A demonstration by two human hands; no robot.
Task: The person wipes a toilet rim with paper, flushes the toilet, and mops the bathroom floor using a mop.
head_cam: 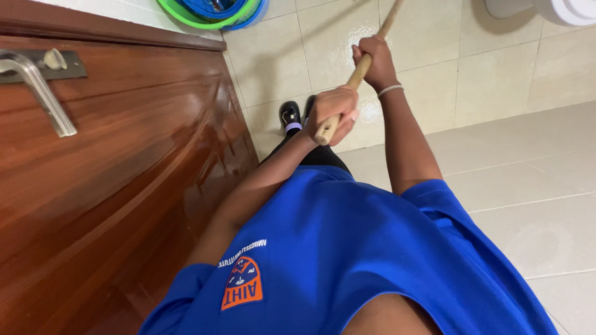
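Wooden and pale, the long stick handle point(360, 74) runs diagonally from near centre up toward the far top edge, where it leaves the view; its working end is not visible. The left hand point(332, 115) is curled tight around the handle's near end, with the blunt tip showing just below the fist. The right hand point(372, 62) is wrapped around the same handle farther along, beyond the left hand, fingers folded over the shaft; a thin beaded bracelet point(390, 90) sits on that wrist. Both arms extend from a blue short-sleeved shirt point(347, 248) bearing an orange badge on the chest. Below the hands, black shoes point(290, 116) stand on the cream floor tiles point(509, 161). To the left, a glossy brown wooden door point(124, 186) with a metal lever handle point(37, 87) fills the frame. At the far top lies a green and blue basin point(211, 12), and a white fixture point(546, 9) shows at far right.
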